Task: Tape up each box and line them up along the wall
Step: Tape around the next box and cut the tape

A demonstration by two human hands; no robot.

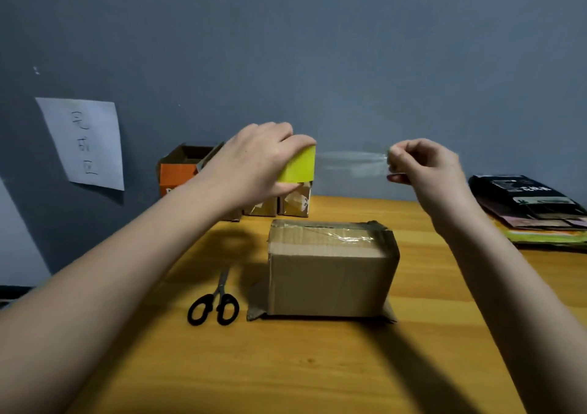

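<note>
Box [330,267] below both hands [425,165]

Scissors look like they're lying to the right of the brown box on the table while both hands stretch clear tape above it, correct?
Not quite. The head view shows the scissors lying to the left of the brown box, not the right. The rest holds: the left hand holds the yellow tape roll and the right hand pinches the clear tape stretched above the box.
</note>
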